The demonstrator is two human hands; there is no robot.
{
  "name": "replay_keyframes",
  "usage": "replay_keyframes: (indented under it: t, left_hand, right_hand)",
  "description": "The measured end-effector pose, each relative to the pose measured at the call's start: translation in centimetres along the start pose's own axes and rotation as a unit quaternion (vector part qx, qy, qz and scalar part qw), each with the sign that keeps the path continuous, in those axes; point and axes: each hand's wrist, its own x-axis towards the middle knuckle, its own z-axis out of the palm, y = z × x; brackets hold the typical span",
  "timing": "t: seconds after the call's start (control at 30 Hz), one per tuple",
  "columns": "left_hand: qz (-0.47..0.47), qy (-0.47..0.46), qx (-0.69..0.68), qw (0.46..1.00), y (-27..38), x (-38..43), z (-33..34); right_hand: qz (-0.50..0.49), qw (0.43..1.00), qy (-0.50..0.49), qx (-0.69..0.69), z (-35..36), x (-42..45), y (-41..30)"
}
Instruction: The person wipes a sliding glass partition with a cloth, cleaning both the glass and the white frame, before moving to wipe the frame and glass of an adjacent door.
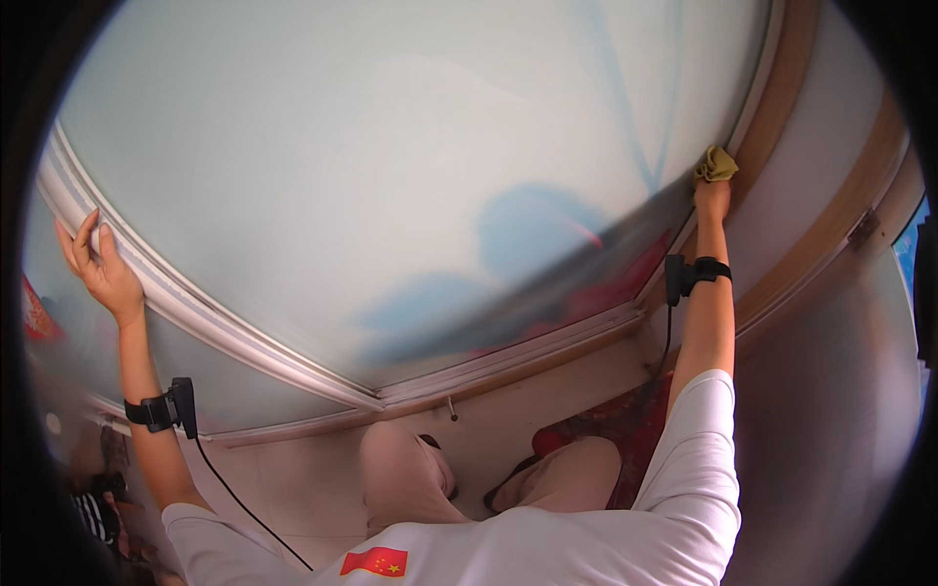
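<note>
A large frosted glass panel [410, 161] with blurred blue and red shapes stands before me. My right hand [712, 199] is closed around a crumpled yellow-green cloth [716, 165], which lies against the panel's right edge, close to the wooden frame [777, 110]. On the left, my left hand [108, 275] rests on the white frame post [183, 300], fingers spread and nothing held in them. The palm side of the right hand is hidden.
A wooden-edged door with a metal hinge [863, 227] is at the right. Below the panel are a white sill [513, 348] and a small metal doorstop [453, 410]. A red patterned mat [645, 432] lies by my feet. Cables hang from both black wrist straps [150, 414].
</note>
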Motion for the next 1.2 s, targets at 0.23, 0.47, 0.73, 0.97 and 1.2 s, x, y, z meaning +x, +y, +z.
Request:
replay_keyframes:
  t: [0.23, 0.47, 0.73, 0.97, 1.2]
  left_hand:
    - [0.018, 0.014, 0.035, 0.999, 1.6, 0.3, 0.0]
    - [0.016, 0.028, 0.002, 0.999, 1.2, 0.2, 0.1]
    - [0.036, 0.049, -0.002, 0.998, 1.0, 0.4, 0.3]
    - [0.059, 0.059, 0.009, 0.996, 1.0, 0.5, 0.3]
    - [0.049, 0.027, 0.001, 0.998, 1.0, 0.6, 0.2]
  right_hand:
    - [-0.096, 0.988, 0.078, 0.091, -0.6, -12.1, -7.6]
    - [-0.308, 0.928, 0.022, 0.209, -0.7, -32.0, -21.4]
    - [-0.423, 0.855, -0.202, 0.222, 0.6, -49.4, -32.1]
    - [-0.530, 0.803, -0.205, 0.177, 1.1, -51.2, -32.8]
    - [-0.468, 0.868, -0.128, 0.106, -0.6, -36.5, -22.3]
